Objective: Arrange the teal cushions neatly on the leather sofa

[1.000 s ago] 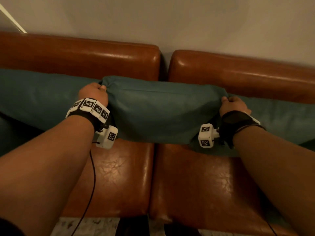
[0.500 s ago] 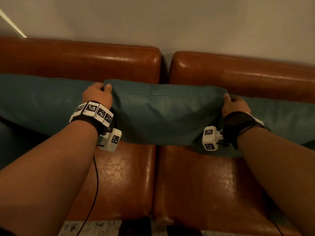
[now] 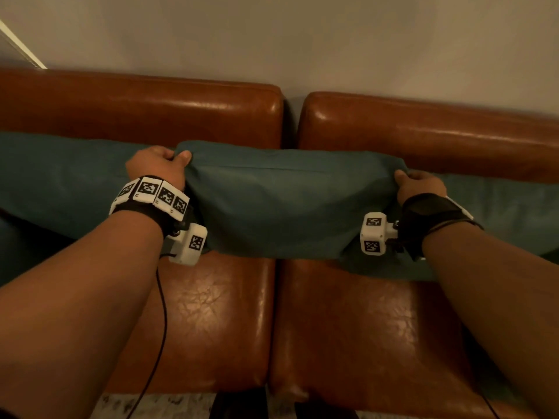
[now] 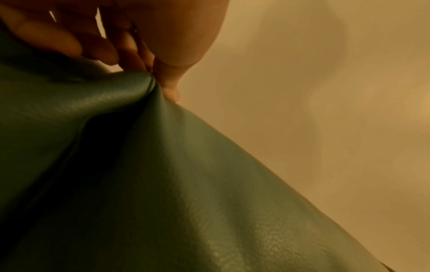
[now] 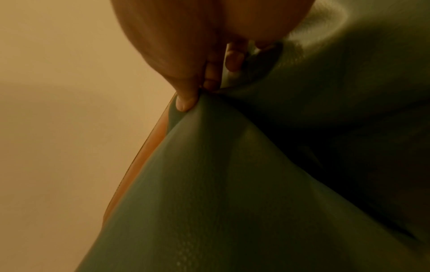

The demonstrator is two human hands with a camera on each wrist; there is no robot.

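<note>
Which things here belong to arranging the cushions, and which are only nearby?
Job: middle teal cushion, pinched by left hand and right hand; left teal cushion; right teal cushion; leather sofa.
Nearby: wall; cable.

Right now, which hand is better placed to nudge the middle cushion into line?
Neither alone: left hand and right hand each pinch an upper corner of the middle cushion; both should move it together.

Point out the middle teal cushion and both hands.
middle teal cushion [image 3: 281,204], head view, centre of front face.
left hand [image 3: 157,167], head view, back of hand.
right hand [image 3: 420,184], head view, back of hand.
</note>
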